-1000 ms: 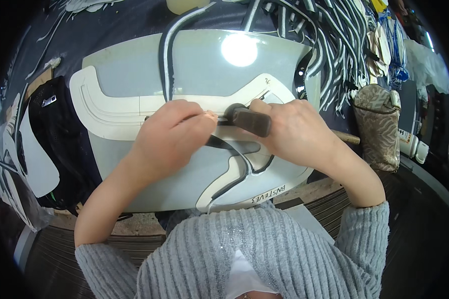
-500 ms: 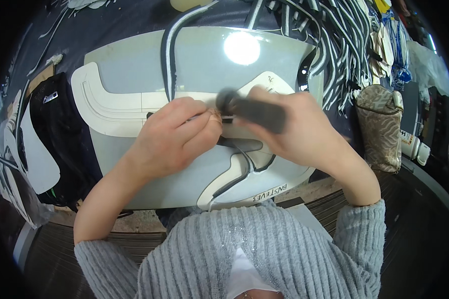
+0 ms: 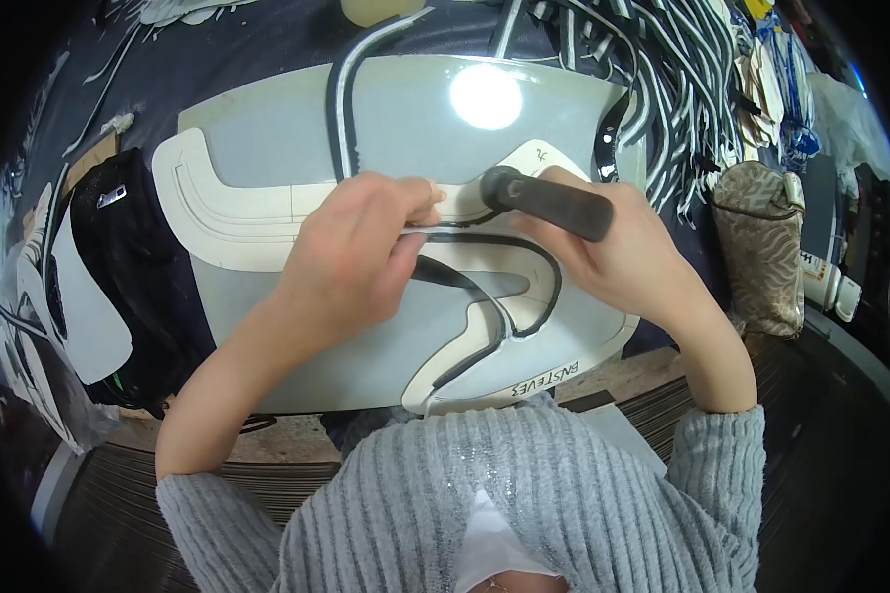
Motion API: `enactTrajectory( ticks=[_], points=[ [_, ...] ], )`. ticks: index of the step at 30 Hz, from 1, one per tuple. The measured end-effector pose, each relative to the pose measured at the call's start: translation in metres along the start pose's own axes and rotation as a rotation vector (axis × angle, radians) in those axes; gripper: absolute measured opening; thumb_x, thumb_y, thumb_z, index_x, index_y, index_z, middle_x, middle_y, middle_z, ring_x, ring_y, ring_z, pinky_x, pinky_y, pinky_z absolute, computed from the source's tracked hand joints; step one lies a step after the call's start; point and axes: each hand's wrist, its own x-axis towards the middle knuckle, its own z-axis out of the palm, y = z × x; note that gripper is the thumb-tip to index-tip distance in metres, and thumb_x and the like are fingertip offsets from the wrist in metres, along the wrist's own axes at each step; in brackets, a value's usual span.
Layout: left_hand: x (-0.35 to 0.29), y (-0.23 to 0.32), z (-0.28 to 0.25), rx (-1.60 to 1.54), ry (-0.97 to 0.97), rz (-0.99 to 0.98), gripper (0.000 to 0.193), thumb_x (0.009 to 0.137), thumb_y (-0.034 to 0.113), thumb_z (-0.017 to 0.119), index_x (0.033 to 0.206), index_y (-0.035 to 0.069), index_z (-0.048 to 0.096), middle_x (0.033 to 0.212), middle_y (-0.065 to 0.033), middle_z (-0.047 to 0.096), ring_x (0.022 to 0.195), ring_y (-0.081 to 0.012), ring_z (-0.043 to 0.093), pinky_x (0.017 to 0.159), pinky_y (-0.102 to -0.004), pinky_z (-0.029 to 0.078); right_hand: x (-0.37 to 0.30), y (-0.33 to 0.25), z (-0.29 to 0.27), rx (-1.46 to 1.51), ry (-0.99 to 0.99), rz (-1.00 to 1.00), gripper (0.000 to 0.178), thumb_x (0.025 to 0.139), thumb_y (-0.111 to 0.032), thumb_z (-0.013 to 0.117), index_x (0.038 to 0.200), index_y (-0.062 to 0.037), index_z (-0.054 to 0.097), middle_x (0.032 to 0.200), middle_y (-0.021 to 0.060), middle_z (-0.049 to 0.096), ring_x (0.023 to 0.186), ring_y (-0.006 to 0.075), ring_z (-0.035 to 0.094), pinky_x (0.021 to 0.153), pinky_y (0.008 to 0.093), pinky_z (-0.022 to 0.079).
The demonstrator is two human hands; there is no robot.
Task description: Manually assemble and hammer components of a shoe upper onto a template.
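A cream template with curved grooves lies on a grey translucent board. Along its middle my left hand pinches a narrow dark strip with a pale line; one length of it rises from behind the hand toward the far edge. Just right of these fingertips, a dark hammer with a round face is held in my right hand, its head over the template. More dark strip follows the template's curved outline nearer me. The fingers of my left hand partly hide the strip.
Many black-and-white strips hang in a bundle at the far right. Beside the board's right end stands a patterned pouch. Dark fabric and a white curved piece lie at the left. A pale round container sits at the far edge.
The hammer, blurred before, has moved right, away from my left fingertips, and shows sharply. My right hand has shifted right with it, uncovering more of the strip and template.
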Motion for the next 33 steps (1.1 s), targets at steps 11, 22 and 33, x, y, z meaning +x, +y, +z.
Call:
enactTrajectory(
  ticks=[11,22,33],
  points=[
    [0.029,0.018,0.002,0.252,-0.191,0.036,0.038,0.080,-0.003,0.072,0.115,-0.002,0.057,0.088,-0.0123,0.066,0.077,-0.0277,0.065,0.067,-0.0349,0.052,-0.030,0.002,0.025,-0.148,-0.007,-0.057,0.025,0.085,-0.021,0.067,0.083,-0.0005,0.053,0.057,0.0146,0.060,0.055,0.0339,0.065,0.052,0.0420,0.051],
    [0.027,0.032,0.011,0.006,0.002,-0.285,0.039,0.084,-0.006,0.069,0.120,-0.001,0.054,0.090,-0.0118,0.066,0.084,-0.0250,0.068,0.073,-0.0335,0.056,-0.036,0.015,0.036,-0.047,0.098,-0.111,0.027,0.086,-0.022,0.068,0.083,0.0021,0.057,0.059,0.0156,0.061,0.057,0.0353,0.066,0.053,0.0431,0.052],
    [0.030,0.030,0.014,0.417,-0.248,-0.157,0.042,0.086,-0.002,0.068,0.126,0.000,0.053,0.090,-0.0138,0.065,0.080,-0.0294,0.064,0.071,-0.0339,0.053,-0.036,0.016,0.037,-0.059,0.121,-0.136,0.030,0.086,-0.024,0.070,0.081,0.0017,0.056,0.058,0.0142,0.061,0.056,0.0340,0.066,0.051,0.0420,0.051]
  ],
)
